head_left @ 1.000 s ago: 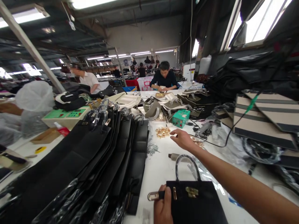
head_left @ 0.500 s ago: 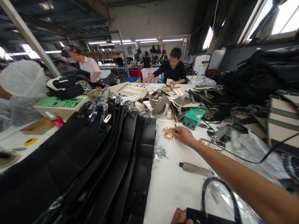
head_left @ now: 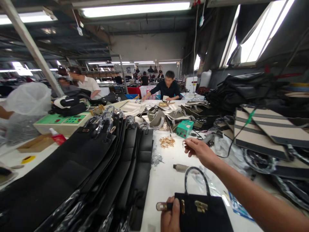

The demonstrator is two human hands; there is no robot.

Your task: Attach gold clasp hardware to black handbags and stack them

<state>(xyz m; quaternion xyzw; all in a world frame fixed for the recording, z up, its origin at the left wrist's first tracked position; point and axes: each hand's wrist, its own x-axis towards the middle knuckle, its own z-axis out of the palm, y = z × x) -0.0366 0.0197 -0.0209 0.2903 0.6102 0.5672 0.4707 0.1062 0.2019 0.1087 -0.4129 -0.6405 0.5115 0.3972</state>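
At the bottom of the view my left hand point(head_left: 170, 215) grips the upper left edge of a small black handbag point(head_left: 204, 217), thumb in front. The bag has a looped handle and a gold clasp plate point(head_left: 201, 206). A strap with a gold-tone metal end point(head_left: 161, 206) sticks out left past my fingers. Above the table my right hand point(head_left: 196, 148) pinches a small gold-tone metal fitting point(head_left: 183, 144) between thumb and fingertips. Left of it lies a pile of similar gold fittings point(head_left: 167, 141) on the white table point(head_left: 166, 180).
Black bag panels point(head_left: 96, 174) stand stacked to the left. A grey cylindrical tool point(head_left: 180, 167) lies behind the handbag. Beyond are a green box point(head_left: 184, 129) and scattered grey-beige pieces point(head_left: 156, 117). Striped panels point(head_left: 260, 129) are piled right. A co-worker point(head_left: 167, 87) sits across the table.
My right hand has lifted off the gold pile and come back toward me with a fitting. My left hand has raised the handbag further into view. The camera has tilted up and turned right.
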